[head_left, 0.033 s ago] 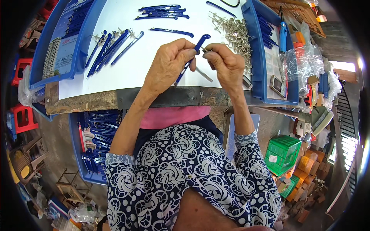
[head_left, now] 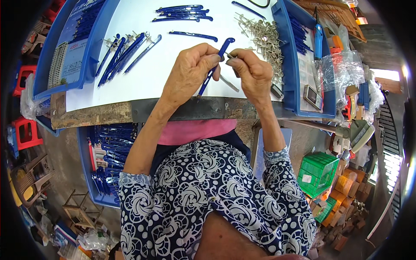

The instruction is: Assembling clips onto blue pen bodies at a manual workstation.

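My left hand (head_left: 190, 71) grips a slim blue handle-like piece (head_left: 225, 46) with a hooked upper end; it stands tilted, its lower tip near the table's front edge. My right hand (head_left: 255, 74) pinches a small metal pin (head_left: 229, 55) against the side of this piece. How far the pin goes in is hidden by my fingers. Below the hands, a thin flat metal strip (head_left: 229, 83) slants over the white sheet (head_left: 173, 56). Beyond them lies a single blue piece (head_left: 193, 35), and to the right spreads a heap of small metal pins with round heads (head_left: 265, 38).
More blue pieces lie in a stack (head_left: 182, 14) at the back and a cluster (head_left: 125, 54) on the left. Blue trays flank the sheet; the right tray (head_left: 291, 82) holds a grey device (head_left: 313, 97). A blue bin (head_left: 104, 200) of similar pieces stands below, left.
My right hand has shifted very slightly left, and the blue piece has tilted a little. Both hands keep their hold.
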`<state>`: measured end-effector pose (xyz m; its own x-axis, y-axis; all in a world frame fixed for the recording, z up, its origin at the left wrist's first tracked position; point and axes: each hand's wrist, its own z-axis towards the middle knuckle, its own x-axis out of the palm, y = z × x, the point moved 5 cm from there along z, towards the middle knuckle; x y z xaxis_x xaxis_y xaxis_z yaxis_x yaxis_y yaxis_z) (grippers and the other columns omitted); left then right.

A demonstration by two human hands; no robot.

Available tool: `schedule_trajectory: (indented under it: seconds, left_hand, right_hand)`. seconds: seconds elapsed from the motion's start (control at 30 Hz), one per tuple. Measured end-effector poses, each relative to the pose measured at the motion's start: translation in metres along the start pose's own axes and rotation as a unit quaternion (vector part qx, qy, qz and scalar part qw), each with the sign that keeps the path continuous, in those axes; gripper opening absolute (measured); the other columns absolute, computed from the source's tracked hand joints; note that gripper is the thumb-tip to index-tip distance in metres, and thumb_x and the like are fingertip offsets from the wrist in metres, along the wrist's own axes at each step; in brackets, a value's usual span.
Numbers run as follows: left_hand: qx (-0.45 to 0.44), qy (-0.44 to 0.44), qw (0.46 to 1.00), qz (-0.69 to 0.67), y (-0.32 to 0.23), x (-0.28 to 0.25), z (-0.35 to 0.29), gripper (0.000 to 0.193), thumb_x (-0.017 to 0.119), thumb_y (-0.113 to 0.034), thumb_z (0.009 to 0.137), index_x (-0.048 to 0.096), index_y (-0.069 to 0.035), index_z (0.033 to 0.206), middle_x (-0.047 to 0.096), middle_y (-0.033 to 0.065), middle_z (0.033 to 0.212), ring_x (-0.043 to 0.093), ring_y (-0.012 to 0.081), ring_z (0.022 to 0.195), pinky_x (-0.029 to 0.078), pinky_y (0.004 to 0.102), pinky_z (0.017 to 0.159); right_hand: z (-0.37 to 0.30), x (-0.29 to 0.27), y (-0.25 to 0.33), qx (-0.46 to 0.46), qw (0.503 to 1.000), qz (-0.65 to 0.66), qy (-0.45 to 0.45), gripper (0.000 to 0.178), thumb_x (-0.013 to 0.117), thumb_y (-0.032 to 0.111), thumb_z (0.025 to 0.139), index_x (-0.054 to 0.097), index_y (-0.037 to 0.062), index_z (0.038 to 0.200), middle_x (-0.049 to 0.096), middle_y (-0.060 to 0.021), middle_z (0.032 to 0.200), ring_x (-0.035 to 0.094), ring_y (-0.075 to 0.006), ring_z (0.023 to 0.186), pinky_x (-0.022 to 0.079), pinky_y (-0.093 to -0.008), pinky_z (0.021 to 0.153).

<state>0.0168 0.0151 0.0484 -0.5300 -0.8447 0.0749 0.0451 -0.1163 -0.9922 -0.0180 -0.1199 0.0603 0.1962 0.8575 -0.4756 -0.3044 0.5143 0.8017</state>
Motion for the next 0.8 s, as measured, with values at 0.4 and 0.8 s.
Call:
schedule_trajectory:
  seconds: [0.4, 0.8]
  left_hand:
    - [-0.063, 0.044, 0.995, -0.056, 0.015, -0.009, -0.009, 0.029, 0.046, -0.024, 0.089, 0.052, 0.0, 0.104, 0.061, 0.0044, 0.065, 0.035, 0.0018, 0.046, 0.026, 0.0159, 0.042]
    - [0.012, 0.043, 0.999, -0.02, 0.009, -0.005, 0.001, 0.048, 0.04, -0.035, 0.091, 0.04, -0.002, 0.126, 0.064, 0.0076, 0.08, 0.036, 0.0028, 0.054, 0.026, 0.017, 0.05]
  right_hand:
    - [0.002, -0.001, -0.014, 0.052, 0.999, 0.012, -0.005, 0.011, 0.059, 0.008, 0.081, 0.061, -0.001, 0.087, 0.052, 0.0008, 0.057, 0.047, -0.0044, 0.051, 0.036, -0.0187, 0.045]
    - [0.008, -0.011, 0.034, -0.092, 0.993, -0.076, -0.01, 0.011, 0.06, 0.008, 0.079, 0.062, -0.0001, 0.086, 0.059, -0.0035, 0.061, 0.05, -0.0065, 0.049, 0.038, -0.0192, 0.044]
